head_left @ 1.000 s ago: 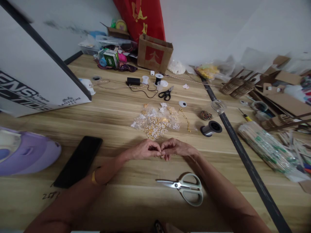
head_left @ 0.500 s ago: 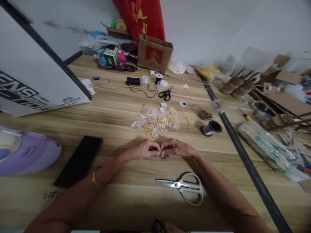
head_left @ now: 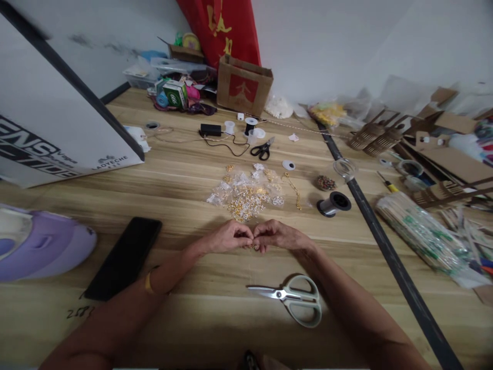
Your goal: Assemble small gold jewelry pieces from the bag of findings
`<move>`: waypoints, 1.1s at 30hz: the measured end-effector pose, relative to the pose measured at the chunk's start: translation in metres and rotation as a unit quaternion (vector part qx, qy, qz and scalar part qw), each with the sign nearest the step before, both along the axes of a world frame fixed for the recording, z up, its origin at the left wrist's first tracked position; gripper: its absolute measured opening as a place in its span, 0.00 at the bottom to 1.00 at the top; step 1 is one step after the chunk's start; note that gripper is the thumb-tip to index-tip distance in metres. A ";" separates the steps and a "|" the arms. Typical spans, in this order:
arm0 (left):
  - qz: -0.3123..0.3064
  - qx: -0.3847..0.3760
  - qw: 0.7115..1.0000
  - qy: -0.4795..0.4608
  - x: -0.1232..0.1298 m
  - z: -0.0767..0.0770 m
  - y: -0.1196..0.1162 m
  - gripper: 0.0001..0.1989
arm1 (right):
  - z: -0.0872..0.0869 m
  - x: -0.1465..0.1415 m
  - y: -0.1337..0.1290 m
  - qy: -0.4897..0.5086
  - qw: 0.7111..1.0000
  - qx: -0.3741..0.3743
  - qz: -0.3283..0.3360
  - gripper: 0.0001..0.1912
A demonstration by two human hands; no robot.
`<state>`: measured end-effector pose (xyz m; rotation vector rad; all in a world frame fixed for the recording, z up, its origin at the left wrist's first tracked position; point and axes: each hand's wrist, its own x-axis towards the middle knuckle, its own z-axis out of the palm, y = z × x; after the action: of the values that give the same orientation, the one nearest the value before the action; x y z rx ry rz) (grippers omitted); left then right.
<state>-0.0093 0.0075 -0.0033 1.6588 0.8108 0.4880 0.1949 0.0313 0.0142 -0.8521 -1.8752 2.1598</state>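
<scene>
My left hand [head_left: 230,237] and my right hand [head_left: 278,235] meet fingertip to fingertip over the table, both pinched closed. Between and just under the fingers shows a small beaded piece [head_left: 252,246], gold and reddish; the fingers cover most of it, and its exact kind is unclear. Right beyond my hands lies a heap of gold and silver beads [head_left: 246,204], with small clear bags [head_left: 242,182] of findings behind it. Scissors with pale handles [head_left: 302,300] lie nearer to me, blades pointing left. A gold chain [head_left: 296,191] rests right of the heap.
A black phone [head_left: 123,257] and a purple device [head_left: 57,246] are at left. To the right stand a wire spool [head_left: 334,204] and a cluster of dark beads [head_left: 325,182]. Black scissors [head_left: 262,149] lie farther back. A dark strip [head_left: 385,241] crosses the table.
Hardly anything differs. My fingertips stay together, and the beaded piece below them shows slightly further left. The whole view has shifted a little.
</scene>
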 end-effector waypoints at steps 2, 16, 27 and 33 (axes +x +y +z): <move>0.005 -0.012 1.000 -0.003 0.000 0.000 0.000 0.08 | 0.001 0.000 0.000 -0.002 1.000 0.008 -0.001 0.16; 0.044 -0.067 0.995 -0.052 0.003 0.000 -0.001 0.07 | 0.015 -0.003 -0.005 -0.045 0.993 0.107 -0.027 0.12; 0.106 -0.086 0.987 -0.082 0.010 -0.003 -0.003 0.05 | 0.007 -0.002 -0.003 -0.007 0.998 0.050 -0.033 0.15; 0.085 -0.075 0.990 -0.082 0.007 0.002 -0.002 0.05 | 0.004 0.000 0.002 0.002 1.000 0.011 -0.021 0.16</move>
<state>-0.0019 0.0060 -0.0017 1.3990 0.8488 0.6565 0.1945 0.0328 0.0178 -0.8746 -1.8583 2.1105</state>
